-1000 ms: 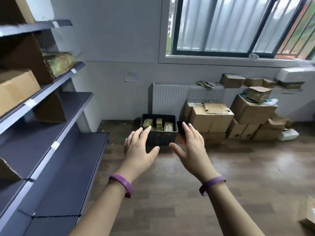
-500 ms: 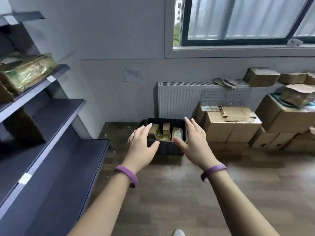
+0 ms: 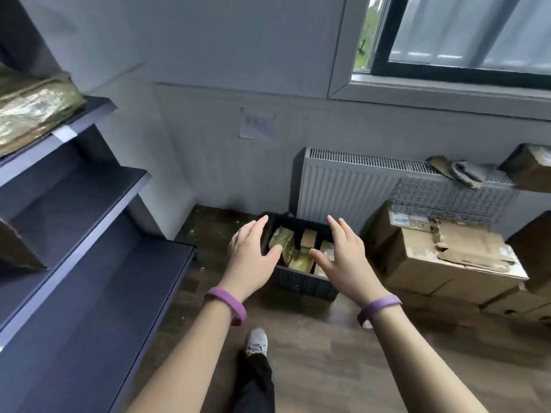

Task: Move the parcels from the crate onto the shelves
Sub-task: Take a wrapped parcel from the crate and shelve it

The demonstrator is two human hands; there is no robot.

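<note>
Your crate (image 3: 301, 283) sits mid-frame on the floor (image 3: 313, 353), parcels (image 3: 283, 242) inside, radiator (image 3: 343, 186) behind, boxes (image 3: 447, 257) right, shelves (image 3: 89, 234) left.

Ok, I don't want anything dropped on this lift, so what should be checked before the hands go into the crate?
1. Hands free: the left hand and the right hand are open and hold nothing. Ok.
2. Something to take: several parcels show in the crate. Ok.
3. Grip on a parcel: neither hand holds one yet. Not ok.
4. Room to put it down: the lower shelf shows bare board. Ok.
5. Weight of the parcels: cannot tell.
</note>
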